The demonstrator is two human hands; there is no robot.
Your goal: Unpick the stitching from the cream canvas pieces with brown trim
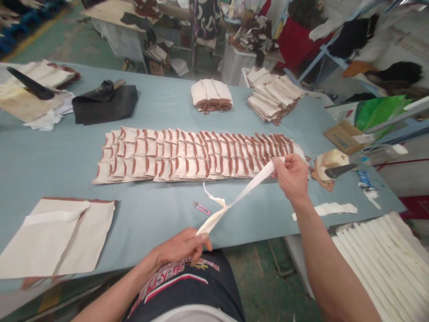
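A white strip (256, 181) stretches slantwise between my two hands, with a thin loose tail hanging off near its middle. My left hand (187, 243) pinches its lower end at the table's front edge. Higher up and to the right, my right hand (291, 175) is closed on the other end, over the right part of a long row of overlapping cream pieces with brown edges (181, 154). Pink thread snips (201, 208) lie on the blue-grey table (150, 219) just left of the strip. Whether the strip is tape or cloth I cannot tell.
Cream panels (30, 241) lie at the left front. A black folded piece (105, 105), a cream stack (212, 94) and a heaped pile (275, 96) stand along the back. A glue-stained block with a dark handle (331, 163) sits at right, near a white scrap (330, 209).
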